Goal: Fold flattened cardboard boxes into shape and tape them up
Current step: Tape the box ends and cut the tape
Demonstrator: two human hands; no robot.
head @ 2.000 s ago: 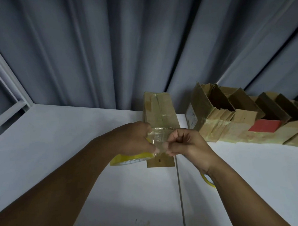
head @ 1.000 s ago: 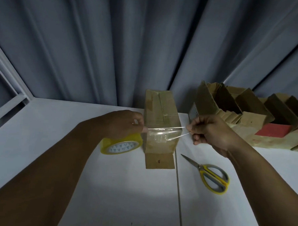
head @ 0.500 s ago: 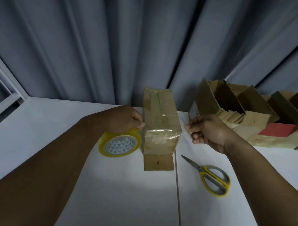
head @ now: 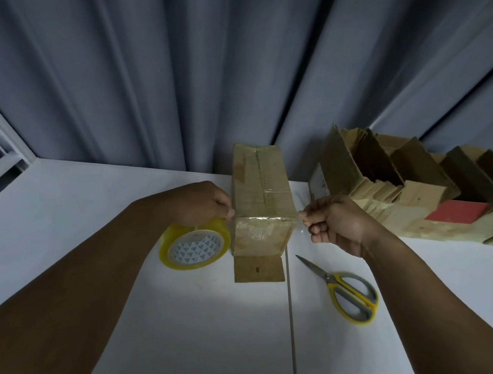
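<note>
Head view: nearest us lies a white tabletop [head: 176, 333], dimly lit and split by a thin seam that runs away from us. Our two bare forearms reach over it. Yellow-handled scissors [head: 350, 296] lie flat right of the seam, blades closed and pointing far-left. A small cardboard flap [head: 258, 269] lies flat at the foot of the cardboard box [head: 260, 193]. The box stands closed in the middle of the tabletop, its long axis running straight away from us and a short end face turned toward us. Our left hand [head: 202, 203] holds a yellow tape roll [head: 194, 248] just beside the box's near left corner, fingers [head: 224, 211] curled over the roll's upper rim. Our right hand [head: 334, 221] is at the near right corner, its fingers [head: 306, 217] pressed together in a pinch on the clear tape [head: 262, 217] that crosses the box's near top edge. Farther right, opened cardboard boxes [head: 409, 194] lie in a row. A grey-blue curtain [head: 216, 72] hangs in folds behind, with a pale window frame [head: 6, 151] at far left.
</note>
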